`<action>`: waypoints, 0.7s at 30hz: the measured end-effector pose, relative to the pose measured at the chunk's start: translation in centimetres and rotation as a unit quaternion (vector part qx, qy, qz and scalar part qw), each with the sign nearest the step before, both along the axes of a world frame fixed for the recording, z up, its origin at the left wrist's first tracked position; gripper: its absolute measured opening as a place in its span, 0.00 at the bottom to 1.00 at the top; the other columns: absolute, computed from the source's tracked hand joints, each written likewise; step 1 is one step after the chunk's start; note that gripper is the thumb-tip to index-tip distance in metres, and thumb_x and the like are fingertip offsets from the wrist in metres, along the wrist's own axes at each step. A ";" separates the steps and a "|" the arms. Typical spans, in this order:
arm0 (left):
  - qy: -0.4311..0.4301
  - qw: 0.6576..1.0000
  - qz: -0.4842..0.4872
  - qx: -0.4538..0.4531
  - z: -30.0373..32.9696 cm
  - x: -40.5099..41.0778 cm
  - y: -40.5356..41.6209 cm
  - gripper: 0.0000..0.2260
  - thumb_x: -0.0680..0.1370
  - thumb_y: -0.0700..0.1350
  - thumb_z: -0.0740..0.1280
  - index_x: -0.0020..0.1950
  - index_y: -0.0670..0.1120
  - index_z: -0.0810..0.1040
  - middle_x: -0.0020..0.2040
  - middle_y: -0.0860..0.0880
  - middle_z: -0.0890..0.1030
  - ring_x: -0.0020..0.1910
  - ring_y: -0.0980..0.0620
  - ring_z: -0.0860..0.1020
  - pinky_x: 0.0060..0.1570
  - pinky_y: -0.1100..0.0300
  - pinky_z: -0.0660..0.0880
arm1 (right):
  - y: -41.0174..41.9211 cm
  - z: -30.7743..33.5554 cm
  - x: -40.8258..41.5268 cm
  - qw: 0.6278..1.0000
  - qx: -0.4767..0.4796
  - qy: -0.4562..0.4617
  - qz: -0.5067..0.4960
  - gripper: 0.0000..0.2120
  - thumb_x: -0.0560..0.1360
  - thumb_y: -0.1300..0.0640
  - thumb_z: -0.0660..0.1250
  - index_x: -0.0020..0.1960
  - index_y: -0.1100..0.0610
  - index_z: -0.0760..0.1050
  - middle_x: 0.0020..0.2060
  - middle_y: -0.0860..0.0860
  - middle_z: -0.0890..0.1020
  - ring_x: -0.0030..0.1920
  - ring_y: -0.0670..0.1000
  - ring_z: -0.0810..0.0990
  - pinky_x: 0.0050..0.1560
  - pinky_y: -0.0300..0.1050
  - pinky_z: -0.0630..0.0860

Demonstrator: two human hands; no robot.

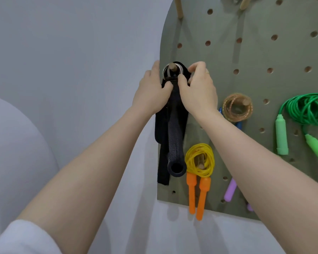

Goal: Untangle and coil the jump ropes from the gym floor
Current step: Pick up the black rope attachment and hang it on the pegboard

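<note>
Green-grey wooden pegboard (218, 57) fills the right side, and no writing or brand reads anywhere. Both hands meet at eleven o'clock of the board: the left hand (152, 88) and right hand (198, 88) pinch a black webbing strap handle (174, 136) whose metal ring (166, 71) sits over a wooden peg (172, 66). Coiled ropes hang on pegs already: yellow jump rope with orange handles (199, 160) at six o'clock, glittery amber rope coil (237, 107) centre, green jump rope (308, 110) at three.
</note>
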State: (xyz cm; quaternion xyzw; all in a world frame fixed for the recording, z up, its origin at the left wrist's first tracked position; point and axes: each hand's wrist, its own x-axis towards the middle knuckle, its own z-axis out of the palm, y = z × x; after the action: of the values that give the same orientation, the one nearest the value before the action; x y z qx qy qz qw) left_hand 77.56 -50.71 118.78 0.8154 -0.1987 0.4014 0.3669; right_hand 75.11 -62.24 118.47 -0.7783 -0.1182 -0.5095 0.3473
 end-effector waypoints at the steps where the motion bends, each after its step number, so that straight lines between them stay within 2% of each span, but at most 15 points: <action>1: -0.006 1.000 0.000 -0.016 -0.5 -0.6 0.1 0.25 0.78 0.46 0.58 0.75 0.46 0.58 0.69 0.45 0.67 0.64 0.47 0.70 0.62 0.55 0.68 | 0.2 -0.5 -0.6 1.000 -0.012 -0.002 0.023 0.09 0.78 0.50 0.58 0.54 0.55 0.69 0.46 0.51 0.77 0.46 0.55 0.75 0.42 0.48 0.70; 3: -0.007 1.000 0.011 -0.025 -2.1 -1.7 0.8 0.17 0.78 0.43 0.58 0.66 0.46 0.70 0.63 0.49 0.73 0.58 0.50 0.74 0.52 0.61 0.70 | 0.9 -1.9 -1.7 0.996 -0.070 0.032 0.050 0.07 0.77 0.51 0.58 0.47 0.54 0.71 0.36 0.49 0.76 0.41 0.53 0.75 0.39 0.47 0.69; 4: 0.004 1.000 0.016 -0.020 -3.1 -2.2 1.3 0.14 0.77 0.42 0.57 0.61 0.46 0.74 0.57 0.51 0.76 0.53 0.52 0.75 0.46 0.64 0.69 | 1.4 -2.7 -2.1 0.991 -0.102 0.058 0.063 0.07 0.77 0.51 0.58 0.46 0.54 0.72 0.34 0.48 0.75 0.40 0.52 0.75 0.38 0.46 0.69; 6: 0.042 0.999 0.026 0.000 -5.4 -3.2 2.8 0.12 0.77 0.41 0.57 0.55 0.46 0.77 0.44 0.56 0.76 0.42 0.58 0.74 0.35 0.69 0.65 | 2.5 -4.5 -2.7 0.979 -0.150 0.106 0.087 0.08 0.76 0.52 0.58 0.46 0.54 0.73 0.35 0.48 0.76 0.40 0.52 0.76 0.38 0.46 0.71; 7: 0.062 0.997 0.039 0.009 -6.7 -3.6 3.7 0.11 0.77 0.41 0.57 0.54 0.47 0.77 0.41 0.58 0.75 0.38 0.60 0.73 0.32 0.71 0.64 | 3.0 -5.4 -2.9 0.973 -0.168 0.125 0.097 0.08 0.76 0.52 0.58 0.46 0.54 0.73 0.36 0.49 0.77 0.41 0.52 0.77 0.39 0.46 0.72; 9: 0.093 0.993 0.079 0.004 -9.4 -4.7 5.6 0.10 0.78 0.41 0.57 0.54 0.49 0.76 0.42 0.58 0.76 0.40 0.59 0.74 0.33 0.70 0.66 | 4.1 -7.1 -3.4 0.959 -0.189 0.165 0.134 0.09 0.77 0.52 0.58 0.48 0.55 0.75 0.38 0.50 0.79 0.42 0.52 0.78 0.39 0.46 0.74; 11: 0.115 0.987 0.106 -0.035 -12.0 -6.1 7.4 0.10 0.78 0.39 0.57 0.53 0.48 0.76 0.44 0.55 0.77 0.42 0.56 0.77 0.39 0.62 0.74 | 5.5 -8.6 -3.9 0.941 -0.200 0.191 0.195 0.11 0.78 0.52 0.58 0.50 0.55 0.76 0.39 0.51 0.80 0.41 0.52 0.79 0.38 0.46 0.75; 12: 0.127 0.983 0.122 -0.052 -13.2 -7.1 8.0 0.10 0.78 0.38 0.56 0.52 0.47 0.75 0.43 0.54 0.78 0.40 0.58 0.78 0.40 0.59 0.75 | 6.4 -9.3 -4.2 0.934 -0.204 0.192 0.223 0.11 0.78 0.52 0.58 0.49 0.56 0.76 0.39 0.51 0.80 0.41 0.52 0.79 0.38 0.47 0.75; 14: 0.147 0.973 0.159 -0.080 -15.5 -9.5 8.7 0.10 0.78 0.38 0.56 0.52 0.46 0.76 0.40 0.56 0.78 0.34 0.63 0.77 0.37 0.61 0.76 | 8.1 -10.7 -5.1 0.919 -0.203 0.183 0.283 0.11 0.77 0.52 0.58 0.48 0.57 0.76 0.39 0.52 0.80 0.42 0.53 0.79 0.40 0.48 0.76; 15: 0.153 0.968 0.174 -0.097 -16.6 -10.8 8.8 0.11 0.77 0.37 0.56 0.50 0.48 0.76 0.39 0.58 0.78 0.32 0.64 0.77 0.34 0.66 0.76 | 8.8 -11.7 -5.5 0.911 -0.199 0.180 0.315 0.10 0.77 0.52 0.58 0.47 0.57 0.76 0.40 0.52 0.80 0.42 0.54 0.79 0.42 0.48 0.77; 17: 0.174 0.955 0.207 -0.124 -19.4 -13.8 8.7 0.13 0.77 0.36 0.57 0.45 0.52 0.76 0.37 0.59 0.78 0.30 0.63 0.77 0.32 0.67 0.74 | 10.2 -14.4 -6.0 0.887 -0.202 0.182 0.373 0.10 0.77 0.52 0.58 0.45 0.56 0.75 0.41 0.53 0.80 0.44 0.55 0.78 0.44 0.49 0.76; 19: 0.229 0.931 0.256 -0.122 -23.1 -16.8 8.3 0.11 0.77 0.36 0.57 0.43 0.49 0.76 0.36 0.55 0.79 0.31 0.60 0.77 0.33 0.66 0.73 | 11.7 -18.6 -6.6 0.849 -0.227 0.202 0.432 0.10 0.76 0.54 0.59 0.43 0.58 0.76 0.40 0.54 0.81 0.44 0.57 0.78 0.45 0.50 0.76; 21: 0.297 0.890 0.327 -0.111 -27.5 -19.8 8.2 0.09 0.77 0.37 0.59 0.46 0.42 0.78 0.39 0.48 0.80 0.37 0.53 0.78 0.38 0.61 0.72 | 13.2 -23.6 -7.6 0.792 -0.257 0.245 0.497 0.09 0.76 0.55 0.60 0.40 0.57 0.75 0.37 0.53 0.80 0.43 0.57 0.78 0.44 0.50 0.75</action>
State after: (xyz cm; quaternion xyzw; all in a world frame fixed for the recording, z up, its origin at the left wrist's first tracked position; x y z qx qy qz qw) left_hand 57.78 -42.55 91.26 0.8694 0.2428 0.2571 0.3451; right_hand 67.48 -49.00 94.84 -0.7719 -0.5259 -0.0097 0.3572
